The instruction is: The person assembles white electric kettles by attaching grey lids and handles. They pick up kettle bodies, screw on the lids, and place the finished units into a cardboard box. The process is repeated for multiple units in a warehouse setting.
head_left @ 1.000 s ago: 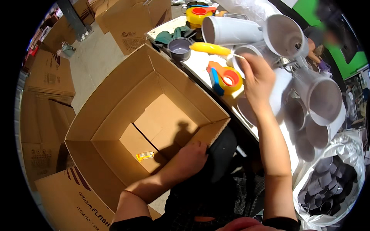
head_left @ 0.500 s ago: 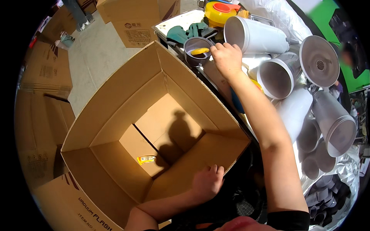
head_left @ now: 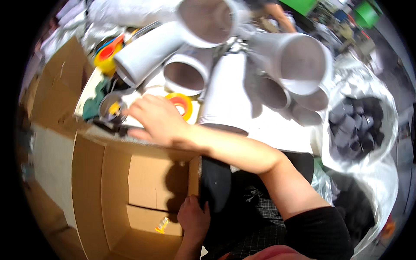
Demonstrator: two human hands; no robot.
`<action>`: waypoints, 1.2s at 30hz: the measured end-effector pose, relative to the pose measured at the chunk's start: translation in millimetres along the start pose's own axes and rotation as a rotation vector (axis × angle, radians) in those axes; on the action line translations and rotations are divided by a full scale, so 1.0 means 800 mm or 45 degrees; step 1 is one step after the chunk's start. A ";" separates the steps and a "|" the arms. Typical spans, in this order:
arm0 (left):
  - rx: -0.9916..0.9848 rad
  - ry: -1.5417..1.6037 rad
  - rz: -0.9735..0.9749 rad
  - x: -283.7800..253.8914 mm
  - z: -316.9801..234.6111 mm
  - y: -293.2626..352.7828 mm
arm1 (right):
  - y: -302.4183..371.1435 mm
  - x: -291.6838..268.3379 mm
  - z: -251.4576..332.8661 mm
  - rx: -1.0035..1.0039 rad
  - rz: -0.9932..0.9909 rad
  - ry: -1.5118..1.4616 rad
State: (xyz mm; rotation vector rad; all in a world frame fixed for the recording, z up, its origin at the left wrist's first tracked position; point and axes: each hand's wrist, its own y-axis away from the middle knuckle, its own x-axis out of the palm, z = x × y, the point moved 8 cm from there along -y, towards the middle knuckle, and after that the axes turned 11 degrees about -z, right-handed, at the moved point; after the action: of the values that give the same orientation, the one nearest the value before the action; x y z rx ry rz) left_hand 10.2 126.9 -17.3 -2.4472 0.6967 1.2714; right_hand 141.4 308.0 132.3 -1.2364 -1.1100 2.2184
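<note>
My right hand is open, fingers apart, and reaches over the table edge. Its fingertips are closest to a small grey cup, and nothing shows in its grasp. Inside that cup lies a yellow object, blurred. My left hand is closed over the right-hand rim of an open cardboard box. On the box floor lies a small yellow-and-white item, its kind unclear. Just past my right hand, a yellow tape roll with a red core lies on the table.
Large grey plastic pipe fittings crowd the table. A green glove and another yellow-and-red roll are at its left end. To the right stands a clear plastic bag of small grey fittings. Another person's arm shows at the back.
My view has swung to the right, with blur. My right hand was closed at the cup with the yellow object; now its fingers are spread and the object rests in the cup. My left hand stays on the box.
</note>
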 end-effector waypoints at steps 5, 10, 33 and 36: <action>0.067 -0.114 -0.012 0.040 -0.033 0.027 | 0.172 -0.342 0.002 0.509 -0.877 -0.284; 0.048 -0.144 0.017 0.020 -0.039 0.025 | 0.130 -0.426 -0.120 1.318 -1.216 -1.146; 1.635 0.822 -0.865 -0.084 -0.473 0.133 | 0.278 -0.663 0.190 0.474 -0.285 0.617; 1.390 0.845 -0.356 -0.011 -0.541 0.107 | 0.288 -0.651 0.173 0.417 -0.187 0.672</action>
State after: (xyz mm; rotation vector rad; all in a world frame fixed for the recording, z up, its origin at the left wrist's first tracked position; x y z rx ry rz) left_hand 254.1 -143.8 231.7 -1.8321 0.8388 -0.1291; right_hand 324.1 -229.6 278.6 -1.4200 -0.5835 1.7248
